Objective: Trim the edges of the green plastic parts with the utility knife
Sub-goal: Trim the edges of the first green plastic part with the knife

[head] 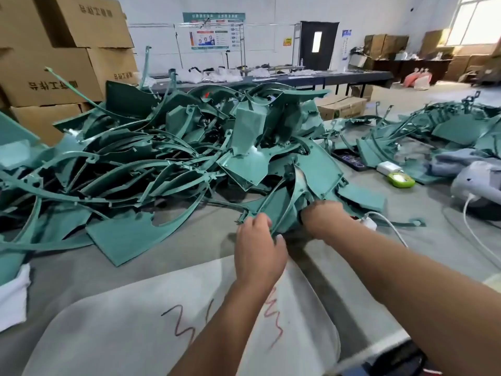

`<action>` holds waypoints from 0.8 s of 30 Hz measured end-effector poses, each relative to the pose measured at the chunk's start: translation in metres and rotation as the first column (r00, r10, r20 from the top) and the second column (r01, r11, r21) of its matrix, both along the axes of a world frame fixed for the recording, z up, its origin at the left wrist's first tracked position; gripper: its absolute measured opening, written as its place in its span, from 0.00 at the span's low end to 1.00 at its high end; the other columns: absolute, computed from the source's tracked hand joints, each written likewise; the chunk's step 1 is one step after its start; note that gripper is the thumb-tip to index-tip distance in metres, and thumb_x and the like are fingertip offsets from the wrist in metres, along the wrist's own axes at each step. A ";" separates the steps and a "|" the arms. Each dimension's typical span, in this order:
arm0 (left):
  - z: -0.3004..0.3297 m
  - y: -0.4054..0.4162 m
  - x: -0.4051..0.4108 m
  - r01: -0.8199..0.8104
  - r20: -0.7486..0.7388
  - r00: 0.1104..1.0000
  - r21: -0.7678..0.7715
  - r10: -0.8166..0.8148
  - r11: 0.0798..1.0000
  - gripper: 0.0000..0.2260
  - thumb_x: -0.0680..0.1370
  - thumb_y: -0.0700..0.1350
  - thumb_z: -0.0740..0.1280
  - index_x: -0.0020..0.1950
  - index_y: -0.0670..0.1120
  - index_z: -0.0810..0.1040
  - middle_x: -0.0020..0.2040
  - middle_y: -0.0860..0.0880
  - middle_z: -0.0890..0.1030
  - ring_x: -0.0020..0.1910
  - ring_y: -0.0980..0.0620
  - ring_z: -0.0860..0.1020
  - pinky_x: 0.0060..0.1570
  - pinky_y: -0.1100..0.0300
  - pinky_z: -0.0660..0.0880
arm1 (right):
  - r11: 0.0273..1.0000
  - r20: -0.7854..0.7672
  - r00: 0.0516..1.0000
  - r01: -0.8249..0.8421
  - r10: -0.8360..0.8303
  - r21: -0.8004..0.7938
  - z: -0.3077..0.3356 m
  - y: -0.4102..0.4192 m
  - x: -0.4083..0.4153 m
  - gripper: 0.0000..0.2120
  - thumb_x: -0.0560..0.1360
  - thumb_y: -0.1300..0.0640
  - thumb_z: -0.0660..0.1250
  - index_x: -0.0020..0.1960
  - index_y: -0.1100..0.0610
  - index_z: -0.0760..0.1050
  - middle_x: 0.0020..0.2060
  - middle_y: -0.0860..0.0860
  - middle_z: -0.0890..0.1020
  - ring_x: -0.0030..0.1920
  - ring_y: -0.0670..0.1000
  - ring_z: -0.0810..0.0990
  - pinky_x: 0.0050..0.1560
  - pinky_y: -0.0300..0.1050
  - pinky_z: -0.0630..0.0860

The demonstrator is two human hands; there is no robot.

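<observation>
Head view, the only one we have. We take the big pile of green plastic parts [168, 147] on the grey table [428, 240] as our landmark.

At the pile's near right edge, both hands work on one green part [284, 210], a curved piece with a thin rim that leans against the pile. Our left hand [259, 248] pinches that rim, thumb on the near side and fingers curled over the far side. Our right hand [325, 217] reaches into the part just right of the left hand; its fingers are curled down behind the plastic, and we cannot tell what they grip. We cannot make out a utility knife.

Nearer to us than the pile lies a white sheet [151, 316] marked with red scribble, under both forearms. Right of the pile: a white charger with cable [370, 222] just beside the right hand, a lime-green gadget [401, 179] farther back, and a second spread of green parts [447, 126] beyond it. Left of and behind the pile stand stacked cardboard boxes [54, 69].
</observation>
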State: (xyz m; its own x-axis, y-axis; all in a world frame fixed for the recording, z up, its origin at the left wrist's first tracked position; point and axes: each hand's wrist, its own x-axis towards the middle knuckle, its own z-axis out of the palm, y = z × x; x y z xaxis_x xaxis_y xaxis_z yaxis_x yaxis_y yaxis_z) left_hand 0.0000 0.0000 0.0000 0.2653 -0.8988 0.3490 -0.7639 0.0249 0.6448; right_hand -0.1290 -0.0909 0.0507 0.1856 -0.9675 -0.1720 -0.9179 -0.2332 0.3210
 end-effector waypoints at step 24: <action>0.031 -0.023 0.063 -0.220 0.199 0.931 -0.365 0.306 0.905 0.06 0.85 0.45 0.60 0.49 0.46 0.69 0.32 0.50 0.73 0.28 0.47 0.68 0.30 0.56 0.59 | 0.890 0.240 0.883 -0.440 0.403 0.123 0.095 -0.014 0.010 0.11 0.75 0.58 0.75 0.42 0.46 0.75 0.40 0.48 0.80 0.44 0.55 0.79 0.46 0.51 0.75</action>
State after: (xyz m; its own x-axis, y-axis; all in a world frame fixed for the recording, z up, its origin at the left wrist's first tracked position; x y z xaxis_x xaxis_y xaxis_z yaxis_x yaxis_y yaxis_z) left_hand 0.0631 -0.0227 0.0314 0.3430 -0.6286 0.6980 -0.9046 -0.0207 0.4258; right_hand -0.1190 -0.1046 0.1455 0.6174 -0.7490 -0.2403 -0.7607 -0.6464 0.0603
